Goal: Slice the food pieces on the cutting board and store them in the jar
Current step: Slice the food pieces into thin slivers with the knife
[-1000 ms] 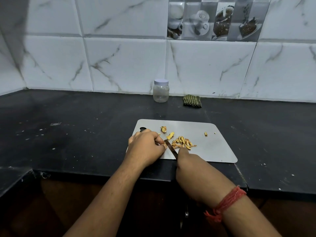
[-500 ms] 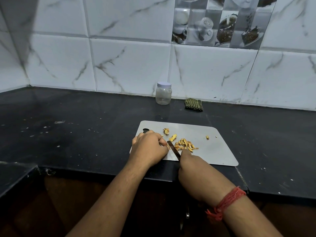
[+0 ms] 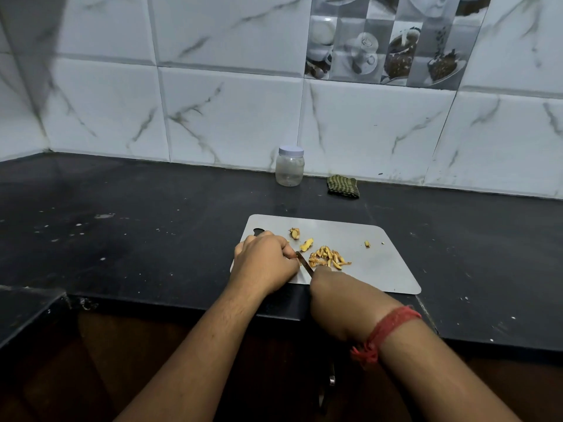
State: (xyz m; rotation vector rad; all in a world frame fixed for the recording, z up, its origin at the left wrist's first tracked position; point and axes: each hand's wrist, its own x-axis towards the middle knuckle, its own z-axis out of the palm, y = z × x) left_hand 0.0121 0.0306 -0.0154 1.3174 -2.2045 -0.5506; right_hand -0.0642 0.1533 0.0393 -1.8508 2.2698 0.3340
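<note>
I take the cutting board (image 3: 374,269) as my landmark; it lies flat on the dark counter (image 3: 137,226), close to the counter's front edge. On the board's left part my left hand (image 3: 263,263) rests knuckles up, fingers curled under and bunched together; what they press on is hidden beneath the hand, so I cannot tell whether a food piece is under them. My right hand (image 3: 338,300) comes in over the board's near edge and grips the knife (image 3: 304,264), its fingers wrapped round a handle I cannot see; only a short length of blade shows between the two hands, slanting toward the left fingertips. Just right of the blade, about mid-board, sits a heap of yellow slices (image 3: 328,257). Two uncut pieces (image 3: 300,239) lie a little behind the heap, toward the board's far left, and a small scrap (image 3: 367,244) lies apart toward the board's right. A red thread (image 3: 384,333) circles my right wrist. Behind the board, against the tiled wall (image 3: 228,117), stands the jar (image 3: 289,166), upright with its white lid on, well apart from the food. A folded green cloth (image 3: 343,186) lies just right of the jar, also behind the board. My forearms cover the board's near left corner.
</note>
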